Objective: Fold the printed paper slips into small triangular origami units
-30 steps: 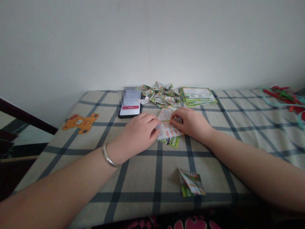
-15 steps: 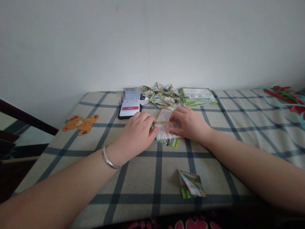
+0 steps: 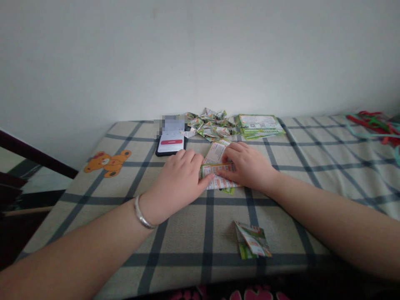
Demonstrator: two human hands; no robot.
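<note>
A printed paper leaflet [image 3: 215, 154], white with orange and green print, lies partly folded on the table between my hands. My left hand [image 3: 184, 173] grips its left edge, the thumb lying on top of the folded flap and the other fingers hidden behind. From the other side my right hand [image 3: 246, 164] holds the leaflet with thumb and fingers pinched onto the paper. A bit of green print shows under the near edge. Closer to me, a small folded paper piece [image 3: 253, 240] rests by itself on the cloth.
Several folded paper pieces [image 3: 211, 125] are heaped near the wall, with a phone [image 3: 170, 143] at their left and a stack of leaflets [image 3: 259, 126] at their right. A checked cloth [image 3: 181, 233] covers the table. Red and green strips [image 3: 373, 125] lie far right; a bear picture [image 3: 108, 163] is at left.
The leaflet's flap has come down toward me, covering more of the green print beneath. My left thumb has slid right onto the paper; my right hand has shifted only slightly.
</note>
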